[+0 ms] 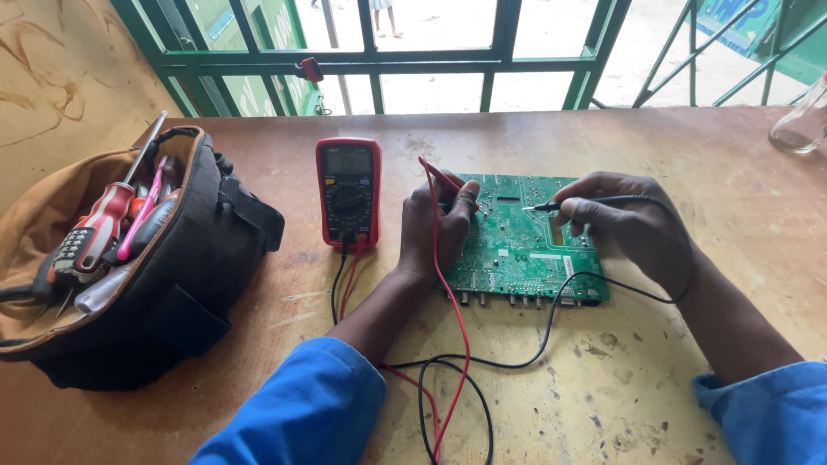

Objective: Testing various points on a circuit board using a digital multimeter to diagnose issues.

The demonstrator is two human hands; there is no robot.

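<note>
While hands (435, 226) probe board (517, 237), multimeter (348, 191), tool bag (129, 258)

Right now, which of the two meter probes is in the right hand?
The black probe, in the right hand, tip on the green board; the left hand holds the red probe.

Both arms wear bright blue long sleeves, plain cloth without markings. The left sleeve (297, 409) and the right sleeve (771, 413) are pushed up the forearms, leaving wrists and both hands bare, without gloves.
</note>
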